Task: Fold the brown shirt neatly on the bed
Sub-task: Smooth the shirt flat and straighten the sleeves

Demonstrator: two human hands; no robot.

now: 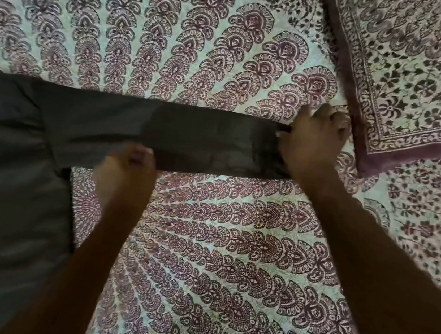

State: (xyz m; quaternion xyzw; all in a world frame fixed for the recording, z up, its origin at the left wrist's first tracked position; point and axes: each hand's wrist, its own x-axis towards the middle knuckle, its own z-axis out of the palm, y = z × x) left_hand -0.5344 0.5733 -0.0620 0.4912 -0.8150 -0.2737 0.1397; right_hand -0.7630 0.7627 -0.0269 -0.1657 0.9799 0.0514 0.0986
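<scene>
Looks like the sleeve-smoothing step: right hand [313,139] fingers pinch the brown shirt [5,168] sleeve's cuff [268,156], left hand [127,166] fingers curl closed on its lower edge, so next it probably folds across the body on the bed [231,251].

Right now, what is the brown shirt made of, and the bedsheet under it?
The brown shirt looks like thin woven cloth, maybe cotton: matte, with soft creases along its sleeve. The bedsheet looks like printed cotton too: flat, dull, covered in purple paisley. I can't tell the exact fibre of either.

I see bed [203,248], paisley sheet; brown shirt [13,169] flat left of my right hand [313,147], pillow [419,80] just beyond it.
</scene>
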